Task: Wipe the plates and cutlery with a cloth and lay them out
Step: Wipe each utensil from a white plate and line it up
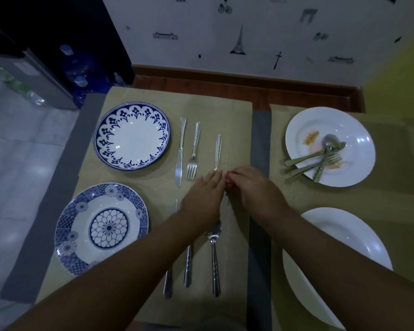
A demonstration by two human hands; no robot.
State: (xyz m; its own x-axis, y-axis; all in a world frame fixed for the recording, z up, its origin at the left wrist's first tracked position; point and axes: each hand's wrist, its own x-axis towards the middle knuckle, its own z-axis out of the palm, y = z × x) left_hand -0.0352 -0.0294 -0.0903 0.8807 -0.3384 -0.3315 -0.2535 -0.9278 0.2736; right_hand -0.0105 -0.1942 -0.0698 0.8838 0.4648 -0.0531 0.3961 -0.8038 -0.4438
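Note:
Two blue-patterned plates lie on the left placemat, one far (pixel 132 136) and one near (pixel 102 226). Beside the far plate lie a knife (pixel 180 151), a fork (pixel 193 151) and a spoon (pixel 218 150), whose lower end is hidden under my hands. My left hand (pixel 202 194) lies flat with its fingers apart and its fingertips at that spoon's end. My right hand (pixel 251 185) is beside it with its fingers curled; what they hold is hidden. A near knife (pixel 169 280), fork (pixel 188 268) and spoon (pixel 214 254) lie partly under my left forearm. No cloth shows.
On the right placemat a white plate (pixel 359 130) with food smears carries several pieces of used cutlery (pixel 320 161). Another white plate (pixel 359 237) sits near, under my right forearm. A grey strip (pixel 261 139) separates the mats. Water bottles (pixel 78 68) stand at the far left.

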